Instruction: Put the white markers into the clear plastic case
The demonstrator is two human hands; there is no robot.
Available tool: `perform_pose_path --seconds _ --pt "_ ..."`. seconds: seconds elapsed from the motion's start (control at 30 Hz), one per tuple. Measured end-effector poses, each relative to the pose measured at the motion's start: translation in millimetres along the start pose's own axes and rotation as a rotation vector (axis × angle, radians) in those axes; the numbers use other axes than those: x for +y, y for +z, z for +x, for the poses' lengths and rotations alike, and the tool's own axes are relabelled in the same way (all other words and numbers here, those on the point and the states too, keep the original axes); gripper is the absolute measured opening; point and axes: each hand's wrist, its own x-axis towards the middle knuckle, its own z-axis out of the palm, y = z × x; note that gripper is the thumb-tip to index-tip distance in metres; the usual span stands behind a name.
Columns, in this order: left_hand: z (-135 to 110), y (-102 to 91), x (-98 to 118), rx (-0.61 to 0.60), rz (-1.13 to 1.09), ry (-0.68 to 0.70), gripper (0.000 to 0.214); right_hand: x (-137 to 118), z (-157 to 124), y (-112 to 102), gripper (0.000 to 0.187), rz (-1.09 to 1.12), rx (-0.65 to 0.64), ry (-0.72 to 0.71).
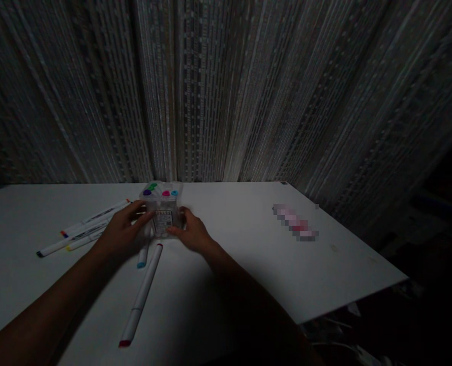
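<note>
Left forearm (61,292) and right forearm (248,279) reach in from the near side, with a red-ended marker (142,300) lying between them on the white bench (241,218). Beyond it, the left hand (128,224) and right hand (193,232) clasp a clear box (161,204) from either side; each grip is partly closed, thumb toward the labelled front. It is upright, with green, purple, pink and blue ends at its top; I cannot tell whether its base touches the bench. Just in front lies a blue-ended marker (143,255). Several markers (92,222) lie left, a pixelated pink item (295,222) well right. Behind hangs a curtain (226,101).
</note>
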Motion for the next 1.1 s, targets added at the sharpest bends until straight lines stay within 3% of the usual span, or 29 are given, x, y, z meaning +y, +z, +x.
perform_pose_path --seconds 0.17,0.43,0.93,1.1 --pt "1.9 -3.0 -4.2 0.119 -0.009 0.067 0.046 2.8 2.0 2.3 0.06 0.025 0.02 0.011" --pt "2.2 -7.8 -5.6 0.084 -0.026 0.159 0.043 12.3 6.4 7.1 0.056 0.065 0.039 -0.055" --pt "4.7 -9.0 -16.2 0.106 0.014 0.159 0.044 15.3 7.5 8.5 0.054 0.088 0.051 -0.068" --pt "3.8 -8.6 -13.3 0.117 0.02 0.101 0.044 15.3 7.5 8.4 0.052 0.085 0.05 -0.087"
